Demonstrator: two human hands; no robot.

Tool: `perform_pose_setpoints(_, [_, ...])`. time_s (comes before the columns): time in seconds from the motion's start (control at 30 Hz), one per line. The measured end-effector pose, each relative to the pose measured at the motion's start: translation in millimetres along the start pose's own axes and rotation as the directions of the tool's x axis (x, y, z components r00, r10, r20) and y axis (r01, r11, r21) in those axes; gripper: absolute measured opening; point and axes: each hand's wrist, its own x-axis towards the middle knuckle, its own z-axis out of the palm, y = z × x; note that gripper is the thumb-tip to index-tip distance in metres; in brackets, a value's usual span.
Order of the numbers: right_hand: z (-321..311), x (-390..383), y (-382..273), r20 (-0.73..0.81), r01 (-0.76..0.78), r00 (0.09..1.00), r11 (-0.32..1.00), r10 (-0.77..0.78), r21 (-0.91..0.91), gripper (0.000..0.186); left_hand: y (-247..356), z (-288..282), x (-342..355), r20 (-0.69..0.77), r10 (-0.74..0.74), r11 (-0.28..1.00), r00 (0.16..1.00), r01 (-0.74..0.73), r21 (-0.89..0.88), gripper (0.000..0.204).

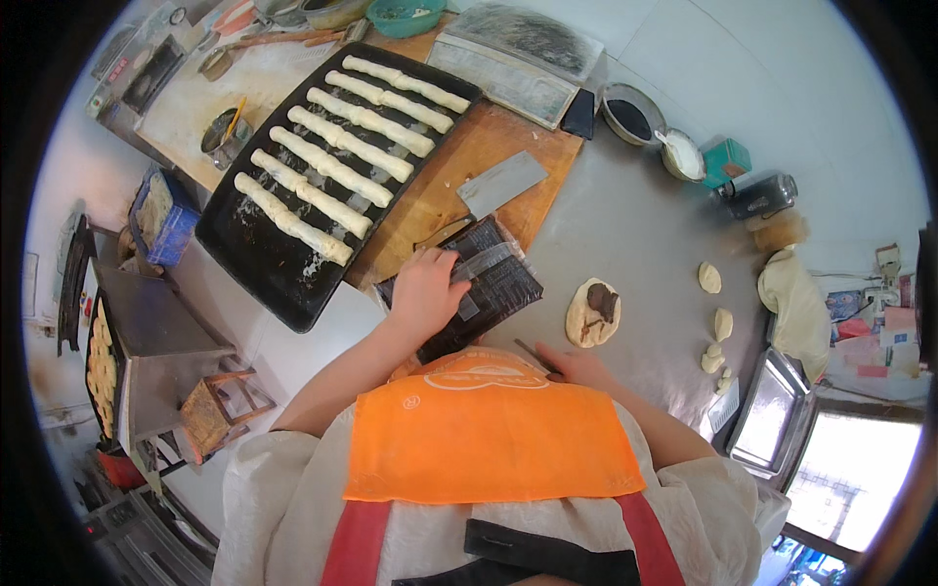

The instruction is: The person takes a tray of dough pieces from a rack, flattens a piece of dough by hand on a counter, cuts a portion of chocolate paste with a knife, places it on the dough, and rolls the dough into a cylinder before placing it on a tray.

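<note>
My left hand [425,290] presses down on a dark plastic-wrapped block of filling [489,283] lying on the steel table [635,225]. My right hand [576,369] rests near the table's front edge, fingers closed around a thin dark stick [535,355]. Just beyond it lies a flattened oval of dough [592,313] with a smear of dark paste on top. A flat metal scraper [500,184] sits on the wooden board [459,186] above the block.
A black baking tray [264,264] holds several long dough strips [332,166] at the left. Several small dough pieces [718,327] lie at the right. Bowls [630,115], a teal box [726,161] and a metal tray [772,415] stand around the edges.
</note>
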Motion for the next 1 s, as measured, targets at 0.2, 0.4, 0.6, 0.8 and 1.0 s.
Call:
perform_pose_setpoints(0.2, [-42.9, -10.6, -1.7, -0.366, 0.010, 0.927, 0.968, 0.086, 0.252, 0.047, 27.9, 4.8, 67.4, 0.236, -0.127, 0.989, 0.963, 0.106, 0.103, 0.037])
perform_pose_setpoints(0.4, [-90.7, 18.8, -8.9, -0.412, 0.220, 0.876, 0.968, -0.252, -0.125, 0.035, 1.6, 19.2, 98.4, 0.417, -0.043, 0.992, 0.908, 0.088, -0.089, 0.029])
perform_pose_setpoints(0.6, [-118.2, 88.5, -35.1, -0.290, 0.415, 0.761, 0.779, -0.581, -0.471, 0.020, -3.2, 15.5, 107.7, 0.589, -0.112, 0.861, 0.800, 0.374, -0.346, 0.020])
perform_pose_setpoints(0.8, [-126.4, 104.6, -40.2, -0.187, 0.373, 0.790, 0.699, -0.585, -0.609, 0.026, -1.6, 13.5, 105.9, 0.612, -0.104, 0.801, 0.784, 0.431, -0.416, 0.018])
perform_pose_setpoints(1.0, [-128.7, 99.6, -21.2, -0.221, 0.307, 0.835, 0.760, -0.504, -0.572, 0.025, -0.8, 8.3, 108.0, 0.568, -0.061, 0.862, 0.821, 0.330, -0.384, 0.017])
